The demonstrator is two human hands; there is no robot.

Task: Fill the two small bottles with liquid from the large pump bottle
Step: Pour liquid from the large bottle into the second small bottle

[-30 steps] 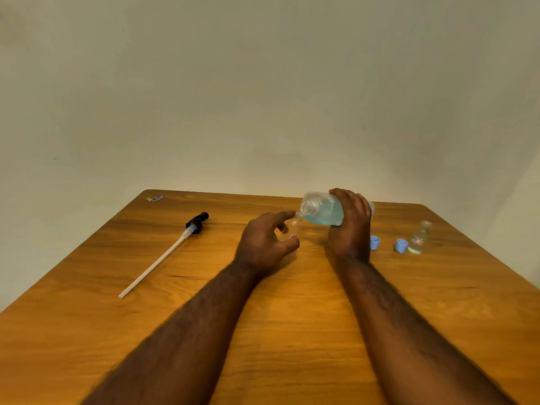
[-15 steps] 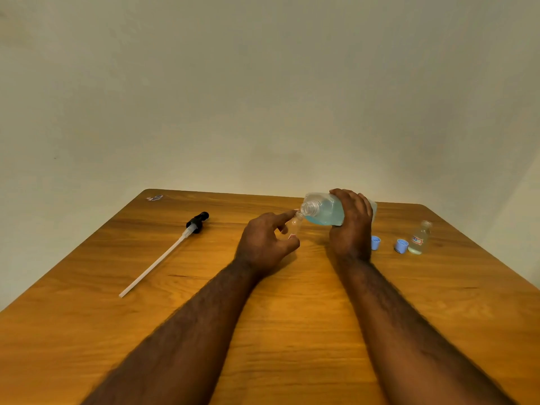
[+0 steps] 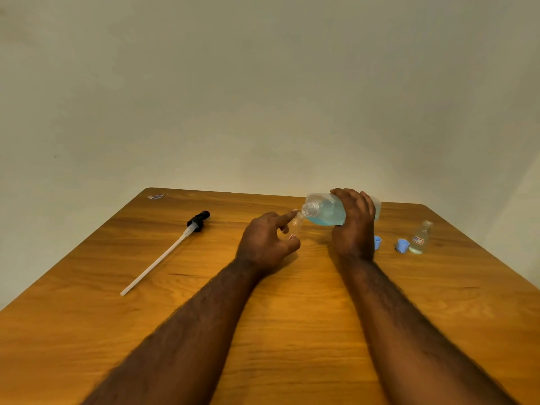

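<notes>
Tilting sideways near the far edge of the bench (image 3: pixel 87 331), the large pump bottle (image 3: pixel 324 213) is clamped in the right grip (image 3: pixel 353 226), its mouth just beside the small bottle (image 3: pixel 295 226) pinched by the left grip (image 3: pixel 267 244). The other small bottle (image 3: pixel 420 238) stands near the far right corner.

Large bottle (image 3: pixel 324 210) tipped, mouth at 1 small bottle (image 3: pixel 295 226); second bottle (image 3: pixel 420 238) upright.

Plain indoor room, home or office, cannot tell which. Wood-grain tabletop (image 3: pixel 73 331) with rounded corners stands close to plain off-white walls (image 3: pixel 263 97) that meet in a corner at right.
</notes>
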